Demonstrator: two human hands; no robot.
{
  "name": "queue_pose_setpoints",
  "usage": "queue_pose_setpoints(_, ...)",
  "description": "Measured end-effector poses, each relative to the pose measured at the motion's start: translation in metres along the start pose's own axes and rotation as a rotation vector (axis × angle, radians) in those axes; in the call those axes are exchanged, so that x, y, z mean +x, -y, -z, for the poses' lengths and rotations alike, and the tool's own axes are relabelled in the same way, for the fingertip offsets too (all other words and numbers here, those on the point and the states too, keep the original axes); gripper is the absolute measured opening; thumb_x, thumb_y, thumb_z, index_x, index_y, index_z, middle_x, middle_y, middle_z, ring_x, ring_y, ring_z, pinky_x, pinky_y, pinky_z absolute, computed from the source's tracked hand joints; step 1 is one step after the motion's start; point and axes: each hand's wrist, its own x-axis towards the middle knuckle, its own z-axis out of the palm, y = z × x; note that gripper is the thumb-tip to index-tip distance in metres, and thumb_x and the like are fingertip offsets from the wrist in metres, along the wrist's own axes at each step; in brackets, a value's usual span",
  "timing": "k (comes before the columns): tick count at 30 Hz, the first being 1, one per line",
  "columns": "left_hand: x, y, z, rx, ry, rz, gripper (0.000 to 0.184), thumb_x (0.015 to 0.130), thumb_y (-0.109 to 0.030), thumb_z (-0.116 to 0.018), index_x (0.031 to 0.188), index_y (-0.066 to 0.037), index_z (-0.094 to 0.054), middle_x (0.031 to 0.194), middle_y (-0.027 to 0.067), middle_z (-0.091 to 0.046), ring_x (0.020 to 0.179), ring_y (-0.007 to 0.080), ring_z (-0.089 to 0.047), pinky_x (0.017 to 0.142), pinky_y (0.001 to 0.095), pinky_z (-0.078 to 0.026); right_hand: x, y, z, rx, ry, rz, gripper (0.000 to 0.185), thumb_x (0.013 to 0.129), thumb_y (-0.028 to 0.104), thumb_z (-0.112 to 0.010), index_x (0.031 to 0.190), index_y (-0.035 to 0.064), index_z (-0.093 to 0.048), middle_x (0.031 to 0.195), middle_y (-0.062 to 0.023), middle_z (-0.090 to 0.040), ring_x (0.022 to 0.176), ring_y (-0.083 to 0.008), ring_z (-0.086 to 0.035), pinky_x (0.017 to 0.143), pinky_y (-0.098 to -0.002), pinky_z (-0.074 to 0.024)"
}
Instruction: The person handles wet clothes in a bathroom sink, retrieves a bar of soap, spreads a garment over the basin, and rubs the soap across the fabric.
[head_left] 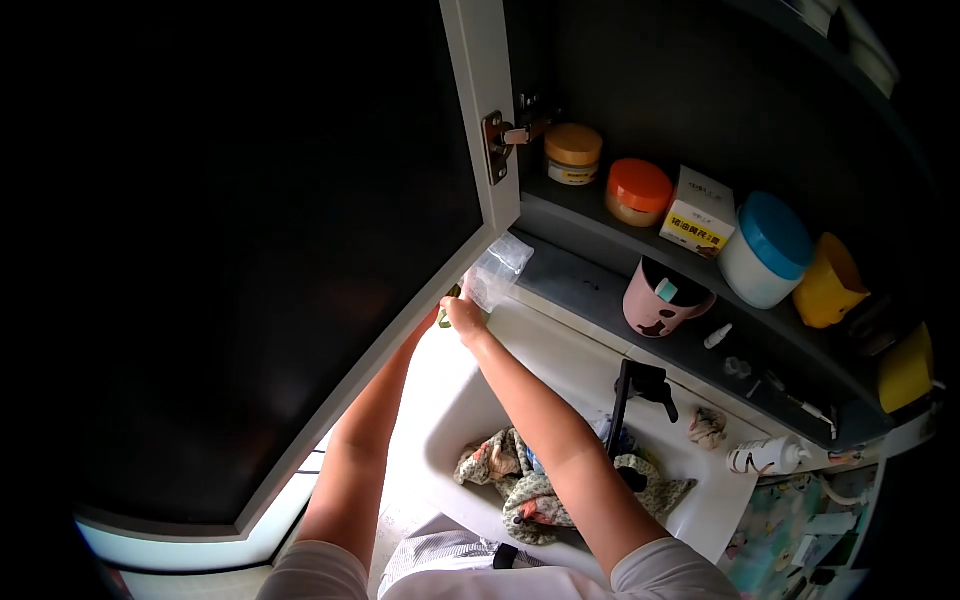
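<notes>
One right hand (463, 316) beside one clear bag (503, 265).

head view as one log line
right hand: by clear plastic bag, grip unclear | left forearm: partly behind cabinet door | sink: patterned cloth inside

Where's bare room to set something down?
Lower shelf: mostly bare between the clear plastic and pink mug. Sink: bare back rim between right hand and faucet. Crowded: upper shelf, lined with jars and a box; basin, heaped with cloth.
</notes>
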Motion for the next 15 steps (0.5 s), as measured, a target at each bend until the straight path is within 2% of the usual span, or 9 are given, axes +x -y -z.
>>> queue_pose_setpoints(3, 0.006, 0.019, -0.018, -0.121, -0.025, -0.005, 0.05, 0.088, -0.026, -0.062, 0.132, -0.008, -0.046, 0.127, 0.0205, -0.053, 0.115, 0.0392, -0.053, 0.092, 0.0435, -0.044, 0.004, -0.009, -0.002, -0.034, -0.022, 0.004, 0.083, 0.074, 0.001, -0.05, 0.149, 0.0045, -0.015, 0.152, -0.0172, -0.02, 0.142, -0.028, -0.015, 0.113, -0.0323, -0.015)
queue_pose_setpoints(5, 0.008, -0.011, 0.003, 0.019, 0.028, 0.02, 0.055, 0.086, -0.025, -0.065, 0.134, -0.009, -0.044, 0.129, 0.0212, -0.052, 0.117, 0.0394, -0.051, 0.094, 0.0442, -0.043, 0.008, -0.014, -0.002, -0.029, -0.051, -0.068, 0.082, 0.074, 0.002, -0.051, 0.148, 0.0043, -0.018, 0.149, -0.0163, -0.026, 0.14, -0.0279, -0.021, 0.112, -0.0319, -0.019)
queue_pose_setpoints(8, 0.012, -0.025, 0.008, 0.044, 0.057, 0.082, 0.062, 0.082, -0.025, -0.068, 0.135, -0.009, -0.042, 0.13, 0.0219, -0.05, 0.119, 0.0396, -0.049, 0.096, 0.0444, -0.041, -0.012, 0.05, 0.0, 0.227, -0.032, -0.104, 0.062, 0.071, 0.0, -0.055, 0.131, 0.0017, -0.038, 0.121, -0.0151, -0.048, 0.114, -0.0266, -0.045, 0.1, -0.0344, -0.0353)
queue_pose_setpoints(11, 0.013, -0.019, 0.004, -0.001, 0.055, 0.124, 0.065, 0.079, -0.024, -0.07, 0.136, -0.009, -0.04, 0.13, 0.0219, -0.05, 0.119, 0.0402, -0.049, 0.096, 0.0437, -0.041, -0.003, 0.03, -0.002, 0.237, -0.123, -0.011, 0.051, 0.071, 0.001, -0.059, 0.119, 0.0026, -0.045, 0.107, -0.0123, -0.054, 0.103, -0.0243, -0.051, 0.093, -0.0337, -0.0399)
queue_pose_setpoints(14, 0.019, -0.021, 0.006, -0.116, 0.056, 0.044, 0.06, 0.08, -0.021, -0.069, 0.133, -0.008, -0.044, 0.128, 0.0208, -0.052, 0.118, 0.0397, -0.05, 0.095, 0.0422, -0.042, 0.0, 0.027, 0.006, 0.226, 0.013, -0.124, 0.073, 0.07, -0.003, -0.051, 0.14, 0.0055, -0.032, 0.134, -0.0146, -0.043, 0.12, -0.0253, -0.044, 0.099, -0.0318, -0.0381)
queue_pose_setpoints(15, 0.019, -0.022, 0.007, -0.121, 0.059, 0.026, 0.059, 0.08, -0.021, -0.069, 0.132, -0.008, -0.044, 0.128, 0.0207, -0.052, 0.118, 0.0395, -0.05, 0.095, 0.0421, -0.042, 0.0, 0.027, 0.007, 0.251, 0.023, -0.132, 0.072, 0.07, -0.003, -0.051, 0.139, 0.0056, -0.033, 0.131, -0.0142, -0.045, 0.117, -0.0244, -0.045, 0.098, -0.0317, -0.0391)
